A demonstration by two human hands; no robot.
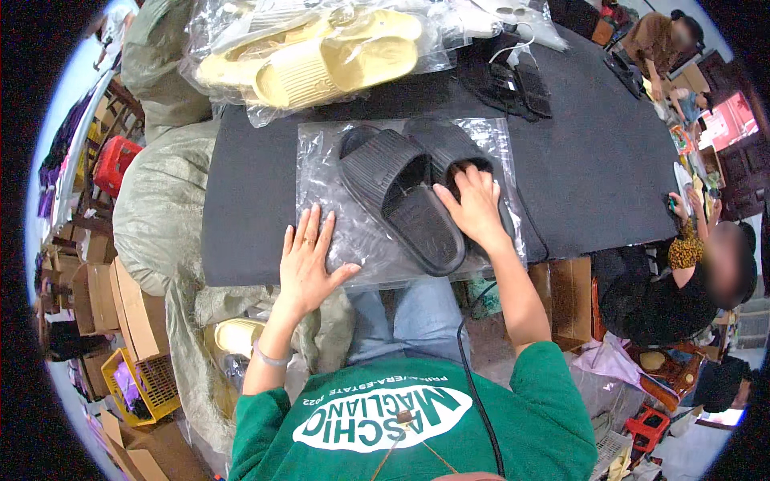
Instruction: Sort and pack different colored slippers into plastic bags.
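Observation:
A pair of black ribbed slide sandals lies side by side on a clear plastic bag [325,164] on the dark table. My left hand [309,260] rests flat on the bag's lower left part, fingers spread, holding nothing. My right hand [477,204] is at the right slide sandal [453,144], its fingers curled in at the strap opening and partly hidden there. The right thumb reaches to the edge of the left slide sandal [429,228]. Both toe ends with their straps point away from me.
Bagged pale yellow slides [337,68] are piled along the table's far side, beside black sandals [513,84]. Large grey-green sacks [168,200] press against the left edge. A dark cord [533,220] runs right of the bag. Co-workers sit at the right, one in black [666,305].

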